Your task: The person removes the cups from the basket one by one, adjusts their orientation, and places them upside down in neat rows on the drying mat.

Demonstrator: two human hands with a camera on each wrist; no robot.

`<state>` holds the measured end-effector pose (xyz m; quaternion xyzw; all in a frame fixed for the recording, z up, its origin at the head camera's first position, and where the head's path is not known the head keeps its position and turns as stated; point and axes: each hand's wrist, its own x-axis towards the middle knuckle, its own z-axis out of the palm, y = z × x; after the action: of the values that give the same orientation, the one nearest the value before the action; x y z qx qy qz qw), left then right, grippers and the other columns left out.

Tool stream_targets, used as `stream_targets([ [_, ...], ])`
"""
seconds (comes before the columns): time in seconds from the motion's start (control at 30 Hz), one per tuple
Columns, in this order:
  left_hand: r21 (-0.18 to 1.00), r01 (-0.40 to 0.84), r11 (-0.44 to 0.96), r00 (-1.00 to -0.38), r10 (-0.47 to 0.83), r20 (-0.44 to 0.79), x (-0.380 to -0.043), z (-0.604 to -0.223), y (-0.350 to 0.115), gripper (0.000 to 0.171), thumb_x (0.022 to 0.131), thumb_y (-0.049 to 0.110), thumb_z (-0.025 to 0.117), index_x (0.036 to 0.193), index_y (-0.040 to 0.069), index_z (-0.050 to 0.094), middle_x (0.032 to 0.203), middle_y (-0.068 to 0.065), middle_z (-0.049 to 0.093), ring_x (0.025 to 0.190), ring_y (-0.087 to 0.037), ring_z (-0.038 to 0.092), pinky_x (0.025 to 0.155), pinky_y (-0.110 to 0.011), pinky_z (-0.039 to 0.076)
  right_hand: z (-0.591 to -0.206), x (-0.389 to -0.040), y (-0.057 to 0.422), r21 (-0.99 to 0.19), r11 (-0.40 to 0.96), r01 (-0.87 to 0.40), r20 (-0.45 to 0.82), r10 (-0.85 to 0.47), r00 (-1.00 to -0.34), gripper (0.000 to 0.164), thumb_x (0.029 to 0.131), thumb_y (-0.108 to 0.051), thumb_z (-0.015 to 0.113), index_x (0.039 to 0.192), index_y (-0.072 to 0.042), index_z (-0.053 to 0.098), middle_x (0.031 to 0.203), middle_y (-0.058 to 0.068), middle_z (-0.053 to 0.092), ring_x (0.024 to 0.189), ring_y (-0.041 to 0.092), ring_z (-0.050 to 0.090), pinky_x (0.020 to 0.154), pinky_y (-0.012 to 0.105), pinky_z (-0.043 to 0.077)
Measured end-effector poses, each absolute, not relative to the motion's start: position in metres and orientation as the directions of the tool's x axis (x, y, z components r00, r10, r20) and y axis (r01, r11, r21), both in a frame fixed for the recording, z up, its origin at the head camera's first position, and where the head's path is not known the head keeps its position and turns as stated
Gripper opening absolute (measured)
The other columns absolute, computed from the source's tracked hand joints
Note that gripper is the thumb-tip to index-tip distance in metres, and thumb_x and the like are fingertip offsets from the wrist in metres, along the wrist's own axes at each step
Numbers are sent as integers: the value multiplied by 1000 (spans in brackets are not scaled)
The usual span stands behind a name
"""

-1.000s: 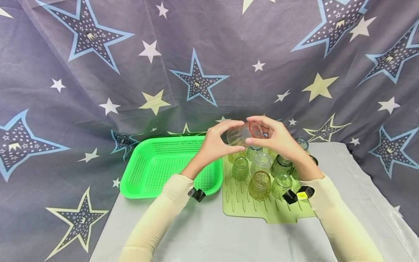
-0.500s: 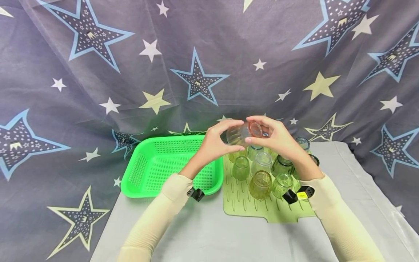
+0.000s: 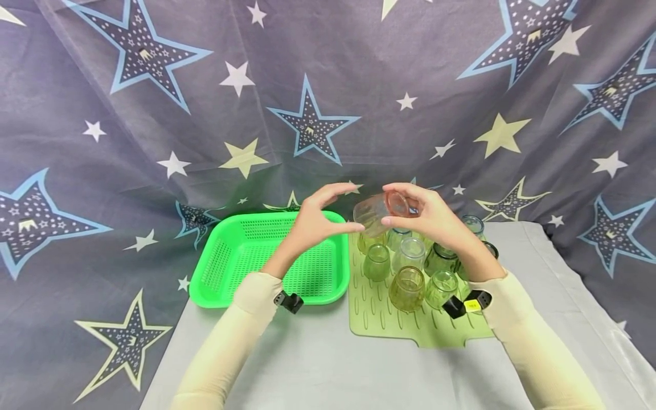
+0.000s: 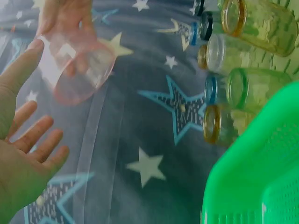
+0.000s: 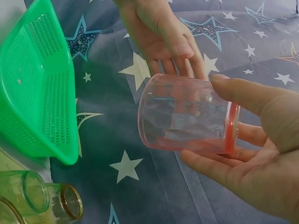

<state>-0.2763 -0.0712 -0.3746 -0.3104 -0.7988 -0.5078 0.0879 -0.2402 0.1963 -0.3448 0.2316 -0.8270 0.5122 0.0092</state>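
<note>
A clear pinkish drinking glass (image 3: 370,216) is held on its side above the mat, its wide mouth facing left. My right hand (image 3: 425,215) grips it near the narrow base, which looks redder, thumb on one side and fingers on the other, as the right wrist view shows of the glass (image 5: 184,116). Just left of the glass is my left hand (image 3: 314,219), fingers extended and thumb apart. In the left wrist view, a gap shows between the left fingers (image 4: 39,140) and the glass's mouth (image 4: 86,77).
A green perforated plastic basket (image 3: 199,287) stands on the left of the grey-covered table (image 3: 318,364). On the right, a green ridged mat (image 3: 386,327) bears several upside-down coloured glasses, including an amber glass (image 3: 407,290) in front. A star-patterned curtain (image 3: 359,57) hangs behind.
My left hand has let go of the glass and moved left, toward the basket. The right hand keeps the glass in nearly the same place, its mouth end slightly lower.
</note>
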Motion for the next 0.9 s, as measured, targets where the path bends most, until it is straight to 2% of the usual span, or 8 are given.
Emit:
stream_targets([
  [0.2, 840, 423, 341, -897, 287, 335, -286, -374, -112, 62, 82, 29, 87, 139, 19, 63, 142, -3, 62, 134, -21, 56, 117, -45, 42, -347, -240, 198, -819, 384, -426, 235, -453, -860, 58, 88, -11, 81, 141, -8, 58, 134, 13, 64, 116, 15, 64, 84, 18, 54],
  [0.43, 935, 105, 339, -994, 34, 99, -299, -387, -168, 50, 94, 24, 75, 139, 6, 61, 141, -18, 61, 131, -31, 57, 113, -44, 46, -358, -240, 199, -754, 460, -468, 205, -513, -834, 61, 85, -16, 85, 140, -12, 59, 131, 10, 68, 110, 22, 67, 80, 22, 57],
  [0.5, 937, 16, 350, -999, -40, 31, -302, -393, -183, 49, 97, 23, 71, 140, 4, 60, 142, -20, 59, 132, -33, 56, 111, -44, 47, -361, -239, 199, -728, 490, -480, 196, -522, -830, 61, 85, -18, 85, 140, -12, 60, 128, 10, 70, 108, 23, 68, 80, 24, 56],
  [0.57, 928, -62, 369, -994, -110, -23, -304, -398, -198, 48, 98, 23, 68, 141, 4, 59, 149, -18, 54, 141, -32, 48, 112, -44, 46, -364, -238, 198, -708, 510, -488, 188, -531, -827, 61, 85, -18, 85, 140, -10, 60, 127, 11, 70, 108, 26, 68, 81, 28, 56],
  [0.7, 897, -182, 403, -970, -226, -95, -304, -404, -221, 47, 100, 24, 65, 143, 6, 58, 156, -14, 47, 147, -33, 41, 115, -48, 44, -369, -236, 196, -688, 525, -500, 174, -550, -817, 62, 85, -17, 84, 140, -5, 58, 129, 13, 68, 112, 31, 67, 88, 38, 58],
  [0.8, 865, -259, 430, -945, -297, -136, -303, -410, -237, 47, 101, 26, 62, 145, 10, 57, 156, -14, 48, 143, -37, 45, 115, -52, 43, -373, -235, 195, -681, 529, -507, 164, -564, -809, 63, 86, -18, 83, 141, -1, 57, 134, 16, 66, 117, 31, 65, 91, 43, 57],
  [0.9, 834, -313, 454, -924, -351, -155, -304, -417, -251, 49, 101, 26, 60, 147, 10, 54, 155, -17, 47, 141, -39, 46, 115, -52, 43, -378, -235, 193, -671, 535, -513, 155, -575, -803, 65, 86, -19, 83, 141, 2, 57, 137, 17, 64, 119, 30, 63, 92, 43, 56],
])
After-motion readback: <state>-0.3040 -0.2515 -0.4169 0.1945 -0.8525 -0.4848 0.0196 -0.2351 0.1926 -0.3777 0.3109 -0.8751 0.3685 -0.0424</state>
